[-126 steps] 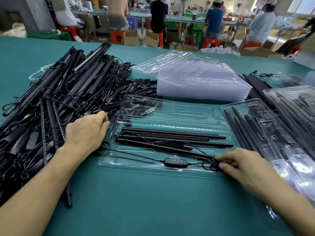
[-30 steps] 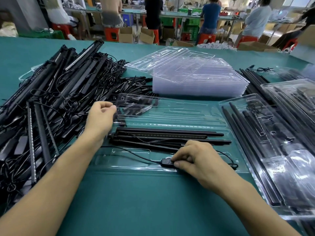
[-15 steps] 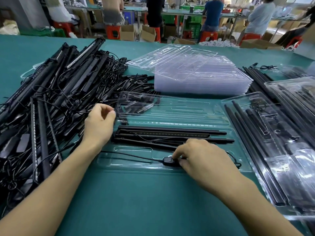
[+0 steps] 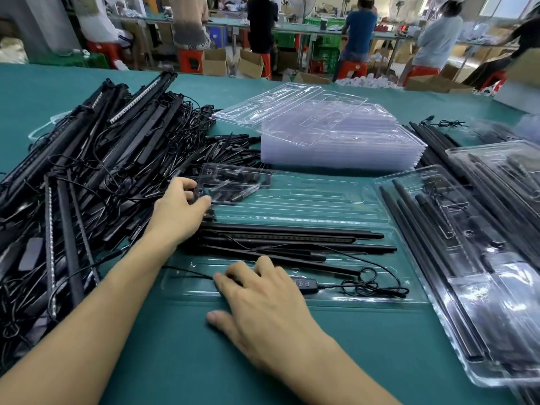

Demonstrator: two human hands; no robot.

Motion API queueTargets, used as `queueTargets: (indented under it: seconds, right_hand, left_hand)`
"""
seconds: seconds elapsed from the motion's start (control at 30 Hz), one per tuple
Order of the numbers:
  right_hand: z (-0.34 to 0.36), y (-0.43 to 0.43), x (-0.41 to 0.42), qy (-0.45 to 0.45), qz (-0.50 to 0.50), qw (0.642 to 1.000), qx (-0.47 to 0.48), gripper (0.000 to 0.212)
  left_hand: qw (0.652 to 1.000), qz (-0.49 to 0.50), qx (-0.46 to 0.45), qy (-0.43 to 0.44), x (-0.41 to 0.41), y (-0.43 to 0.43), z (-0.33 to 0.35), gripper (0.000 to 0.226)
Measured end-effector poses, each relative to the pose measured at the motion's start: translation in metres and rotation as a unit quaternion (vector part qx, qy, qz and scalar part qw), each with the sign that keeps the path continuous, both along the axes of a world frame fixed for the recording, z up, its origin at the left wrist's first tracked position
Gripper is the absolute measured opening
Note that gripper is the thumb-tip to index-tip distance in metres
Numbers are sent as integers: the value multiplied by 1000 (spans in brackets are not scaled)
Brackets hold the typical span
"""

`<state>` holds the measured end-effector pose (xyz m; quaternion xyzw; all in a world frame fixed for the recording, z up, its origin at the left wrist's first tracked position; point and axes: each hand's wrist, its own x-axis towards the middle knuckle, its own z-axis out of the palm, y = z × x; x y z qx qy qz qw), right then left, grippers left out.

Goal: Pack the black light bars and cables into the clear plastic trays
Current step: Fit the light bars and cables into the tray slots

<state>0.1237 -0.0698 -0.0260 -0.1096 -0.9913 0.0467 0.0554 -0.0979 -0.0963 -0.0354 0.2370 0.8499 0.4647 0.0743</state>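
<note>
Black light bars (image 4: 292,235) lie left-to-right — in clear tray (image 4: 321,200).

Factory floor: workers (image 4: 361,30) at long benches (image 4: 225,22).

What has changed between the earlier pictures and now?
The right hand slid left along the cable, off the controller; its straight fingers press it into the tray. The left hand came from the loose pile to the tray's left edge and seems to pinch it. The light bars in the tray and the stacked empty trays stayed.
</note>
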Motion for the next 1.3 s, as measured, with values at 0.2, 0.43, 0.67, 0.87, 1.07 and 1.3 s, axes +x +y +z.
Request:
queueTargets:
  seconds: [0.2, 0.43, 0.67, 0.87, 1.07, 1.3]
  right_hand:
    - [0, 0, 1, 3, -12, 1000, -17, 52]
    - [-3, -5, 3, 26, -32, 999, -24, 50]
    - [23, -3, 33, 47, 6, 997, -65, 60]
    - [57, 53, 106, 386, -151, 910, 17, 52]
    - [59, 97, 125, 195, -176, 964, 47, 46]
    - [12, 113, 123, 64, -212, 972, -74, 20]
  left_hand:
    - [974, 48, 182, -126, 2, 11, 11, 41]
    - [935, 32, 312, -165, 16, -1, 16, 82]
    - [947, -49, 289, -132, 13, -18, 14, 34]
    - [939, -218, 144, -222, -14, -50, 14, 28]
    - [955, -279, -10, -102, -1, -42, 15, 57]
    - [949, -226, -189, 113, 40, -26, 32, 43]
